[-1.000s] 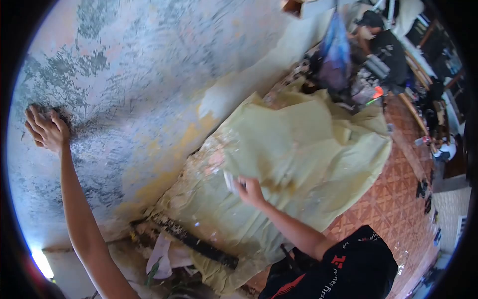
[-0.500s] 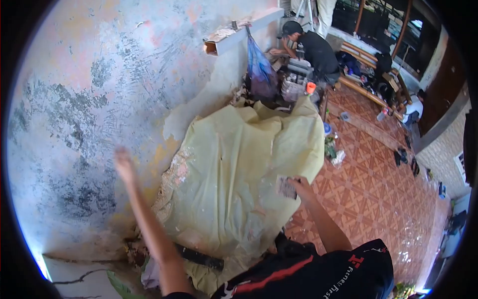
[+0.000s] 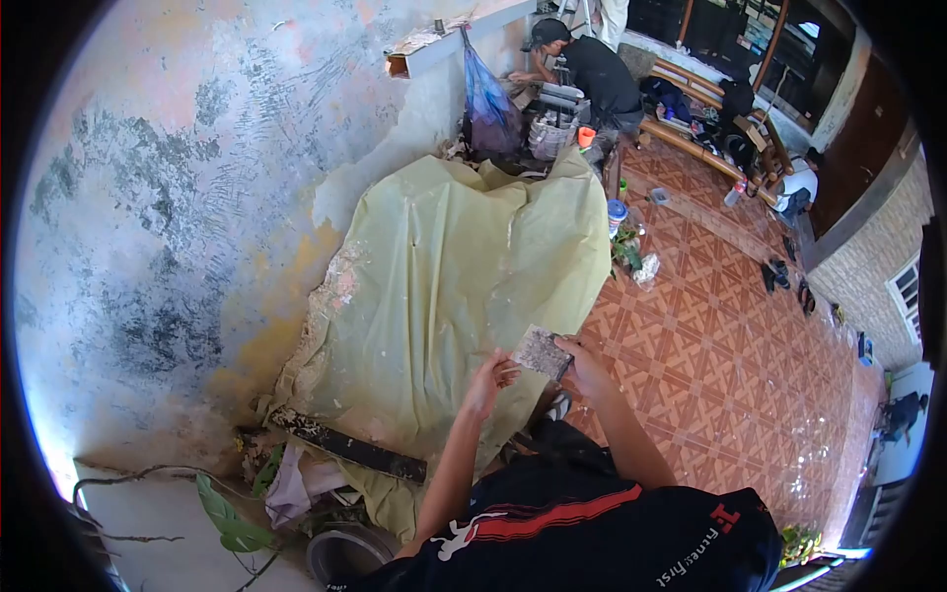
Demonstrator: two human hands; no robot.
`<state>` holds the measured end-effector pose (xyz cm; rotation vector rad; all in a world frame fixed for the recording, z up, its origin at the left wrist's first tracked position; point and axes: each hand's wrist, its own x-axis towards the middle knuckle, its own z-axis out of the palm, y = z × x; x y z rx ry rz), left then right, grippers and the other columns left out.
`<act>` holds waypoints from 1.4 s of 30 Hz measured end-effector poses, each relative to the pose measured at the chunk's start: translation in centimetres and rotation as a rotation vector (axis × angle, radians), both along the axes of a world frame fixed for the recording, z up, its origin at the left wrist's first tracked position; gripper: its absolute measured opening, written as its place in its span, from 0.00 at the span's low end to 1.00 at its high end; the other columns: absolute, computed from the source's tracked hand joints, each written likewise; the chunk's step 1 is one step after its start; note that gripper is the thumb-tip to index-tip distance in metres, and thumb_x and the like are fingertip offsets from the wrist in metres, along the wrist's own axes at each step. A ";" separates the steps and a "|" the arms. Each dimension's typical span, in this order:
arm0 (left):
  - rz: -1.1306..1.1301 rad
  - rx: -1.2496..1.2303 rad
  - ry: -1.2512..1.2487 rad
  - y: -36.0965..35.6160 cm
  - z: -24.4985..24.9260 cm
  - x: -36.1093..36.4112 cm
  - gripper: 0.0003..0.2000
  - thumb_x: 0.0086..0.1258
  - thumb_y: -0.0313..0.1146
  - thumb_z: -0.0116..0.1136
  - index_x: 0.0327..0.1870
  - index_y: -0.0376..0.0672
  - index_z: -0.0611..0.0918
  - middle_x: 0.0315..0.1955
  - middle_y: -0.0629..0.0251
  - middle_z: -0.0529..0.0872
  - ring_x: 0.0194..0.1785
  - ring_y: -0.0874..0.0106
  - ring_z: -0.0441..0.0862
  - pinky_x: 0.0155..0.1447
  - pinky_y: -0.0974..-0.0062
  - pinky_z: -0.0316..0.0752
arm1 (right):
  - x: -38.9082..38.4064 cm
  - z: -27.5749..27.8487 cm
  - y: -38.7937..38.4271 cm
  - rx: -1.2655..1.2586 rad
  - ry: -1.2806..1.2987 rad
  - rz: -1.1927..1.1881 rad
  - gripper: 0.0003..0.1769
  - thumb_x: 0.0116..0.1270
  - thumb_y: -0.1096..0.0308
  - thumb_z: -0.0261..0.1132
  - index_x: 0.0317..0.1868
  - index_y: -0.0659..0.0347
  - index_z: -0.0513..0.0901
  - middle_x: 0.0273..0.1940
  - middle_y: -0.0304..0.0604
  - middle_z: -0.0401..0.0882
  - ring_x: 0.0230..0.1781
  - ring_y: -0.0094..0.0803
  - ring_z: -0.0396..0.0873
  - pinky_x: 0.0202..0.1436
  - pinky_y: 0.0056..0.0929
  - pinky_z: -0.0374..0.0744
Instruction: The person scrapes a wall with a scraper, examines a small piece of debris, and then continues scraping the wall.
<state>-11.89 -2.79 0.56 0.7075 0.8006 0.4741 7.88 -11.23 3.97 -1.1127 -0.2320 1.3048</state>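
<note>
My right hand (image 3: 586,367) grips a flat, rectangular piece of sandpaper (image 3: 542,352), its face worn and speckled grey-white. Close to the left edge of that piece is my left hand (image 3: 491,383), fingers loosely bent and apart, with nothing in them. Both hands are in front of my body, over a pale yellow-green sheet (image 3: 424,266) draped in folds over something hidden. On the left rises a wall (image 3: 168,266) with patchy, peeling blue-grey and pink paint.
A dark, dirty strip (image 3: 350,446) lies along the sheet's near end, beside a plant leaf (image 3: 232,523) and a round bucket (image 3: 340,555). A person in black (image 3: 602,74) crouches beyond the sheet. Patterned tiles (image 3: 710,365) cover the floor; a bamboo bench (image 3: 691,143) stands at the back.
My left hand has come away from beside the wall, down and right to near the sandpaper. My right hand has drawn slightly left, still holding it. The view has shifted a little.
</note>
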 end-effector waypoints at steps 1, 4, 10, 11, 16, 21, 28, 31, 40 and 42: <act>0.022 -0.013 -0.019 -0.7 -0.2 0.2 0.23 0.72 0.54 0.53 0.51 0.41 0.78 0.43 0.65 0.84 0.45 0.71 0.80 0.50 0.74 0.70 | -0.2 -0.7 -1.0 0.011 0.014 -0.012 0.10 0.66 0.65 0.67 0.41 0.63 0.82 0.36 0.36 0.81 0.37 0.25 0.81 0.42 0.26 0.79; 0.021 -0.009 -0.139 -2.7 0.5 1.3 0.15 0.71 0.46 0.59 0.43 0.43 0.79 0.37 0.69 0.83 0.42 0.74 0.80 0.48 0.76 0.70 | 0.1 -1.2 -3.6 0.052 -0.028 -0.026 0.12 0.68 0.64 0.65 0.45 0.63 0.81 0.40 0.36 0.81 0.42 0.24 0.80 0.44 0.27 0.79; -0.087 0.286 -0.143 -6.4 4.6 5.0 0.09 0.71 0.36 0.60 0.43 0.41 0.82 0.36 0.72 0.84 0.39 0.81 0.78 0.44 0.80 0.70 | 2.1 0.8 -8.3 0.133 -0.019 -0.047 0.13 0.69 0.61 0.64 0.48 0.61 0.81 0.39 0.33 0.82 0.42 0.22 0.80 0.47 0.27 0.79; -0.083 0.315 -0.132 -7.4 5.5 5.8 0.08 0.70 0.35 0.62 0.43 0.42 0.82 0.36 0.73 0.84 0.38 0.82 0.77 0.44 0.81 0.70 | 2.7 1.0 -9.2 0.138 -0.013 -0.044 0.13 0.70 0.61 0.64 0.47 0.61 0.82 0.39 0.33 0.82 0.42 0.22 0.80 0.47 0.26 0.79; 0.016 0.397 0.007 -12.9 6.6 11.4 0.06 0.68 0.36 0.64 0.33 0.46 0.82 0.30 0.76 0.83 0.35 0.84 0.76 0.42 0.82 0.66 | 7.6 0.7 -15.4 0.101 -0.863 0.011 0.19 0.67 0.60 0.65 0.54 0.61 0.77 0.41 0.43 0.82 0.38 0.30 0.82 0.41 0.29 0.78; 0.006 0.392 0.084 -19.6 4.5 17.8 0.05 0.67 0.32 0.64 0.30 0.46 0.81 0.28 0.75 0.84 0.32 0.84 0.76 0.38 0.83 0.65 | 11.2 5.4 -26.4 0.122 -1.588 -0.018 0.31 0.57 0.59 0.71 0.60 0.59 0.74 0.59 0.51 0.72 0.60 0.47 0.70 0.63 0.45 0.71; -0.139 0.357 0.037 -31.6 3.6 26.4 0.04 0.65 0.28 0.63 0.32 0.38 0.83 0.28 0.68 0.85 0.33 0.80 0.80 0.37 0.80 0.75 | 15.6 1.4 -38.2 -0.156 -1.988 -0.052 0.31 0.53 0.65 0.67 0.60 0.60 0.74 0.60 0.50 0.71 0.66 0.56 0.63 0.73 0.54 0.60; -0.242 0.360 0.080 -35.5 3.9 28.7 0.06 0.66 0.29 0.63 0.38 0.35 0.84 0.30 0.66 0.86 0.36 0.77 0.83 0.39 0.79 0.77 | 16.8 -0.2 -42.2 -0.215 -1.886 -0.074 0.26 0.55 0.68 0.67 0.56 0.64 0.76 0.55 0.51 0.75 0.60 0.48 0.71 0.64 0.44 0.71; -0.352 0.351 0.063 -41.6 7.3 31.6 0.13 0.71 0.39 0.58 0.36 0.35 0.82 0.28 0.65 0.83 0.35 0.77 0.79 0.41 0.80 0.72 | 19.8 -1.2 -51.0 -0.128 -0.523 -0.578 0.09 0.70 0.70 0.59 0.43 0.69 0.82 0.35 0.43 0.84 0.35 0.27 0.81 0.38 0.27 0.78; -0.334 0.359 0.029 -41.8 6.8 32.0 0.13 0.71 0.38 0.58 0.37 0.35 0.81 0.30 0.65 0.83 0.35 0.77 0.79 0.41 0.81 0.73 | 20.1 -0.6 -52.3 0.014 -0.218 -0.688 0.10 0.71 0.71 0.58 0.45 0.69 0.81 0.39 0.41 0.85 0.39 0.27 0.83 0.43 0.28 0.80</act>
